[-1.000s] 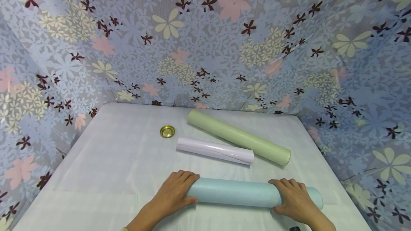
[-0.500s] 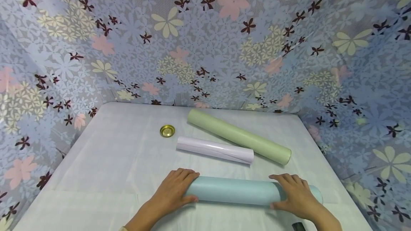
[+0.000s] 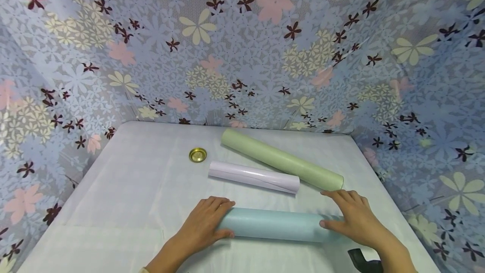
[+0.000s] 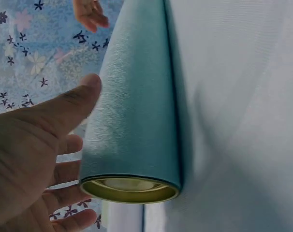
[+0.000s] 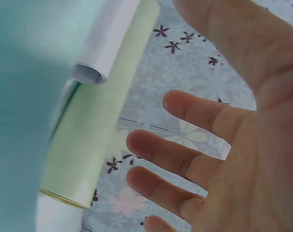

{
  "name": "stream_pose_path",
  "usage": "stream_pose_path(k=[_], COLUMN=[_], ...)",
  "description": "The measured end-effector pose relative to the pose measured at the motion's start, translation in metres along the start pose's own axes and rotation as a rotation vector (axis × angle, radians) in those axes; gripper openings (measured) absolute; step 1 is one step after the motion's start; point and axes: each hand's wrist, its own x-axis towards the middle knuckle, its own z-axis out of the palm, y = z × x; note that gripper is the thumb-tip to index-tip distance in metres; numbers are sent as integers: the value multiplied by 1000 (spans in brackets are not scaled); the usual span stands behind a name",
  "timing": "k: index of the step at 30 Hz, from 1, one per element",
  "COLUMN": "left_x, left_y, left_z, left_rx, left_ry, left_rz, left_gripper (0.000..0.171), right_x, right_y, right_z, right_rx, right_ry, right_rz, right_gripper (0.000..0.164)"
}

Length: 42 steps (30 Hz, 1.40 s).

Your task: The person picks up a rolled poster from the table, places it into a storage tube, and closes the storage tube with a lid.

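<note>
A long light blue tube (image 3: 278, 224) lies across the front of the table. My left hand (image 3: 206, 224) holds its left end from above, fingers over the far side and thumb on the near side. In the left wrist view that end shows a recessed gold-coloured rim (image 4: 129, 188). Over the tube's right end hovers my right hand (image 3: 356, 218), thumb and fingers spread wide. The right wrist view shows a gap between those fingers (image 5: 170, 150) and the blue surface.
Behind lie a glossy pale lilac roll (image 3: 254, 177) and a longer light green tube (image 3: 282, 160), angled toward the right. A small round gold lid (image 3: 198, 155) sits at the back left. Near my right wrist is a black object (image 3: 363, 261). Flowered fabric (image 3: 242, 54) surrounds the table.
My right hand has let go of the blue tube's right part and lifted up and away, spreading its fingers. More of the black object shows. My left hand stays in place.
</note>
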Motion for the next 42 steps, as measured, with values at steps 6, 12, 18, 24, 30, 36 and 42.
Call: stream_pose_path(k=[6, 12, 18, 24, 30, 36, 42], left_x=[7, 21, 36, 52, 68, 81, 89], left_y=[0, -10, -24, -37, -48, -55, -63], left_z=[-18, -34, -44, -50, -48, -42, -33], left_rx=[-53, -22, 1, 32, 72, 116, 126], left_ry=[-48, -7, -19, -18, -78, -168, -168], left_rz=[-49, -46, -60, -54, -65, -74, -49], left_gripper=[62, 62, 61, 61, 66, 73, 75], right_x=[10, 25, 42, 59, 76, 92, 107], right_y=[2, 4, 7, 13, 17, 23, 28], right_z=[-11, -18, -18, -15, -12, -7, 0], right_rx=[-34, -66, -107, -137, -137, -135, -141], right_ry=[26, 33, 12, 26, 44, 30, -14], right_rz=[-14, -39, -28, -46, -47, -35, -3], right_gripper=[70, 73, 74, 73, 74, 76, 77])
